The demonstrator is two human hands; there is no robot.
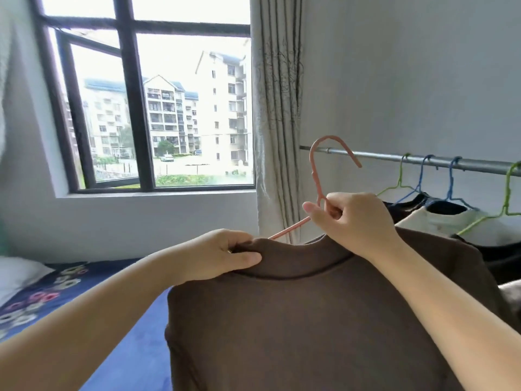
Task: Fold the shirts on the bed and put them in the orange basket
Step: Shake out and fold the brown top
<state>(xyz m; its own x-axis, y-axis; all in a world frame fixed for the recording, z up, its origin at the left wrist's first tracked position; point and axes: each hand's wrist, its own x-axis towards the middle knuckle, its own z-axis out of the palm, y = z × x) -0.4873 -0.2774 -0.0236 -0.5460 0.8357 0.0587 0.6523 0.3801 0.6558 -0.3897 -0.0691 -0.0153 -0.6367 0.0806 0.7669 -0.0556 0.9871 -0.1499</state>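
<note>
A brown shirt (304, 320) hangs in front of me, held up above the bed. My left hand (214, 258) pinches its collar at the left shoulder. My right hand (352, 218) grips the neck of a pink hanger (317, 176), whose hook stands up in the air and whose left arm pokes out of the collar. The rest of the hanger is hidden inside the shirt. The orange basket is not in view.
A metal clothes rail (380, 158) runs along the right wall with green and blue hangers (451, 182) carrying dark and white shirts (439, 218). The bed with a blue patterned cover (56, 289) lies lower left, a white pillow (17, 275) on it. Window and curtain (276, 108) stand behind.
</note>
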